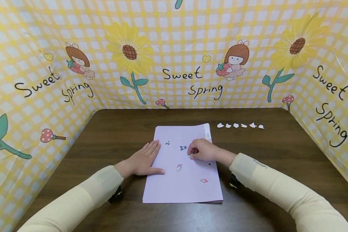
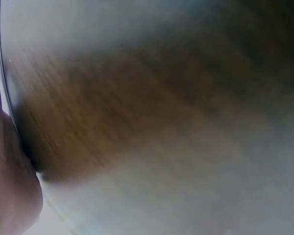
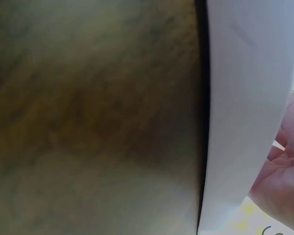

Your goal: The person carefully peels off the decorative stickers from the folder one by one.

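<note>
A light purple sheet or pad of paper (image 1: 174,191) lies on the brown table, its layered edge showing at the right. My left hand (image 1: 145,160) rests flat on its left side, thumb stretched inward. Between thumb and fingers, my right hand (image 1: 203,150) pinches a small greenish sticker (image 1: 190,156) at the paper's surface, partly hidden by the fingertips. Cartoon stickers are spread on the sheet: a grey one (image 1: 167,142), a dark one (image 1: 183,148), a pink-eared one (image 1: 179,167) and a red-and-white one (image 1: 204,181). Both wrist views catch only part of each hand.
Several small white paper pieces (image 1: 236,125) lie in a row on the table (image 1: 119,125), right of the sheet's far corner. A small dark round spot (image 1: 209,164) shows near the sheet's right edge. Yellow checked cloth (image 1: 174,42) hangs behind and at both sides.
</note>
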A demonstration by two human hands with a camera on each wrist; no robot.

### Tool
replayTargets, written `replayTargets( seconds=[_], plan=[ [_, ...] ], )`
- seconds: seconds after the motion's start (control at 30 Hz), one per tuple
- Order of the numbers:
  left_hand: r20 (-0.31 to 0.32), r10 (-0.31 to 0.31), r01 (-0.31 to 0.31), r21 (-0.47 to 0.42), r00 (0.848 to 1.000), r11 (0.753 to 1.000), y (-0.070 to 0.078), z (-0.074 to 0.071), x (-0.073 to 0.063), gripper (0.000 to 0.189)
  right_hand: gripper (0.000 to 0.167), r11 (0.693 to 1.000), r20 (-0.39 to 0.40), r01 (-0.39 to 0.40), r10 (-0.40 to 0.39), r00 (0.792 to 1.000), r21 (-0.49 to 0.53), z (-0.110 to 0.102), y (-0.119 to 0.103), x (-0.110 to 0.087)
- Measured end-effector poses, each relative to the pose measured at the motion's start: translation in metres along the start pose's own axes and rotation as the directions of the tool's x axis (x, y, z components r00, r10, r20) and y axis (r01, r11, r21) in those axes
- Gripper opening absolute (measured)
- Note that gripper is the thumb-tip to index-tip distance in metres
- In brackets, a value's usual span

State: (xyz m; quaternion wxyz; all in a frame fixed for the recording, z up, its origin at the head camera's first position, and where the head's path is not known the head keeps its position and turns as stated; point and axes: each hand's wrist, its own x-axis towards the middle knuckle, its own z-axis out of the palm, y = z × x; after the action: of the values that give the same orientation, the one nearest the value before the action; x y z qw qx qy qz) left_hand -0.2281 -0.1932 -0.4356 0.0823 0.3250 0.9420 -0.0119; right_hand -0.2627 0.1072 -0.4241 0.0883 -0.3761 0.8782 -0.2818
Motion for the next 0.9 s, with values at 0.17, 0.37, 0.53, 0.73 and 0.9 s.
replayTargets(
  seconds=[0.17,0.37,0.53,0.73,0.9],
  plan=[
    [0.007,-0.012,0.012,-0.007,1.0,1.0,-0.0008,0.0008,0.0007,0.116,0.005,1.0,-0.001,0.019,-0.019,1.0,-0.009,-0.0008,-0.0007,-0.0012],
    [0.008,-0.018,0.018,-0.002,1.0,1.0,-0.0036,0.0054,0.0025,0.117,0.004,0.999,-0.026,0.033,-0.033,0.999,-0.002,-0.001,0.0011,-0.0028],
    [-0.001,-0.01,0.01,-0.015,1.0,1.0,-0.0047,0.0069,0.0027,0.116,0.006,1.0,-0.042,0.022,-0.021,0.999,0.018,-0.0004,0.0043,-0.0011],
    [0.001,-0.017,0.017,-0.011,1.0,1.0,-0.005,0.0079,0.0024,0.117,0.007,0.999,-0.041,0.013,-0.011,0.999,0.05,-0.001,0.004,-0.0016],
    [-0.006,-0.011,0.011,-0.013,1.0,1.0,-0.0049,0.0078,0.0024,0.116,0.006,0.996,-0.03,0.005,-0.002,1.0,0.089,-0.0015,0.0027,-0.0015]
  ],
)
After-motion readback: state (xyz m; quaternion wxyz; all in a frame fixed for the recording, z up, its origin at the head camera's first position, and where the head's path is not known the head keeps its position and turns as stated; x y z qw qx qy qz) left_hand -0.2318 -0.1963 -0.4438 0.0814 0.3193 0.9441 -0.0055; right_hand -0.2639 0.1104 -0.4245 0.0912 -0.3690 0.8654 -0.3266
